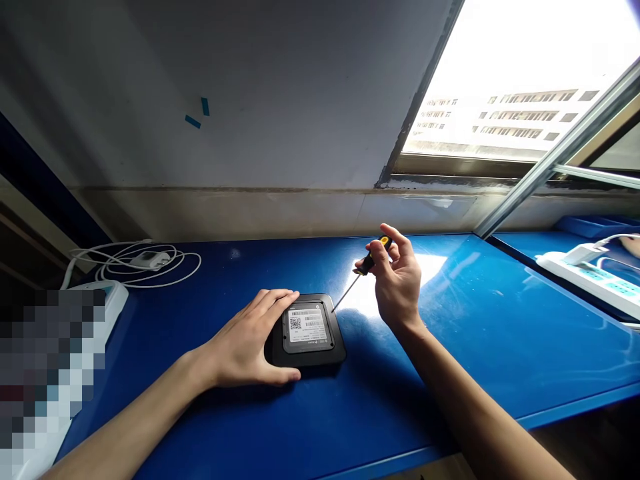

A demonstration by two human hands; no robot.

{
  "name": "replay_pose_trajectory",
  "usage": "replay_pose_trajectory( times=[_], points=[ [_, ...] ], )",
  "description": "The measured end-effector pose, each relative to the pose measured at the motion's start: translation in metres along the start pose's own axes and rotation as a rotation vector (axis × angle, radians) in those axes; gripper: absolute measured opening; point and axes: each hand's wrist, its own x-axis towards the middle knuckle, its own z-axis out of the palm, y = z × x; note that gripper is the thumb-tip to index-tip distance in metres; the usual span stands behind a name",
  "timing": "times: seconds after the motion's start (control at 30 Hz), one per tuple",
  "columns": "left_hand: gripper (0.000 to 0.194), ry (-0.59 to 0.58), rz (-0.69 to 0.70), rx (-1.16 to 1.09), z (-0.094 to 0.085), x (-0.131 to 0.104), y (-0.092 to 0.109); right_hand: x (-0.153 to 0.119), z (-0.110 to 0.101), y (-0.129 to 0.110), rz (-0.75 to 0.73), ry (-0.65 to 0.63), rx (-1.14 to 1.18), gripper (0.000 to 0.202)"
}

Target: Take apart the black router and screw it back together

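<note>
A flat, square black electronic device [341,337] with rounded corners lies on the blue tabletop, its label side up. The white label [306,328] carries a square code and barcodes. Gripping the device from its left side is my left hand [245,341], fingers along the far edge and thumb at the near edge. My right hand [399,287] holds a black and yellow screwdriver [369,263] by its handle between thumb and fingers. Its thin shaft slants down to the left, with the tip at the upper right corner of the label recess. Whether it sits in a screw is too small to tell.
A white cable with a plug [150,260] lies coiled at the back left. Left of me stands a white-edged object [113,293], mostly blurred out. On the right are a metal frame bar [530,175], a white power strip [590,283] and part of another person's hand [631,246].
</note>
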Motion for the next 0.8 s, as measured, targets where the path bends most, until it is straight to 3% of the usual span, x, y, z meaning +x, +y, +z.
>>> replay_pose_trajectory(
  times=[0.23, 0.53, 0.7, 0.8],
  points=[
    [0.104, 0.052, -0.012, 0.007, 0.001, 0.001, 0.000, -0.011, 0.008, 0.001, 0.029, -0.216, -0.003, 0.046],
    [0.108, 0.016, -0.019, 0.020, 0.000, 0.002, -0.002, -0.015, 0.009, -0.004, -0.028, -0.220, -0.044, 0.042],
    [0.107, 0.018, -0.010, 0.023, 0.001, 0.002, -0.003, -0.015, 0.008, -0.005, -0.004, -0.281, 0.106, 0.041],
    [0.107, 0.025, -0.007, 0.026, 0.001, 0.001, -0.003, -0.014, 0.006, -0.007, 0.014, -0.258, 0.072, 0.045]
  ],
)
